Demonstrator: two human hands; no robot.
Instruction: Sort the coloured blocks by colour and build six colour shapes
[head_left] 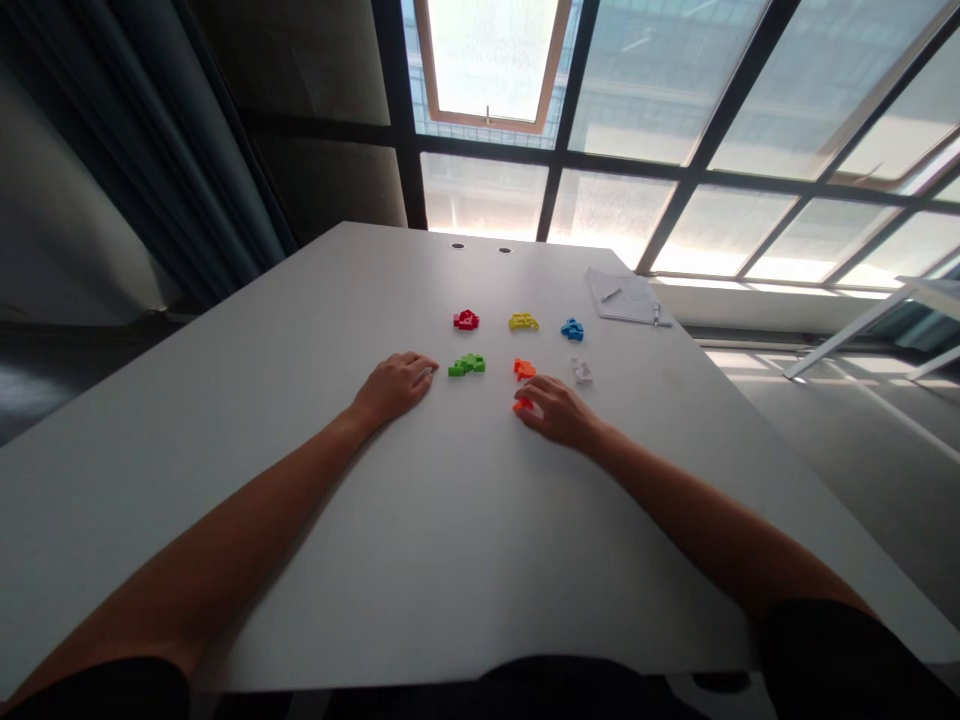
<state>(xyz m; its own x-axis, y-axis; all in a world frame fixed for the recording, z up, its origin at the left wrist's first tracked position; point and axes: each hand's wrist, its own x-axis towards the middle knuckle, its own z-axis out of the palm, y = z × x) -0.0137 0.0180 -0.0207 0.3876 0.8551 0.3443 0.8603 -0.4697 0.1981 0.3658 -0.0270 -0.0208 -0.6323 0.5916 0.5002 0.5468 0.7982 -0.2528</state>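
Observation:
My left hand rests palm down on the white table, fingers loosely stretched, just left of a pile of bright green blocks. My right hand has its thumb and fingers closed around an orange block, partly hidden by the fingers. Right beyond that hand lies a small cluster of orange blocks. To its right sits a group of whitish blocks. Farther back, red blocks, yellow blocks and blue blocks form a row of separate clusters.
Sheets of paper with pens on them lie at the table's right edge. Two round cable holes are near the far edge. Beyond stand large windows, with a dark curtain at left and a white-legged table at right.

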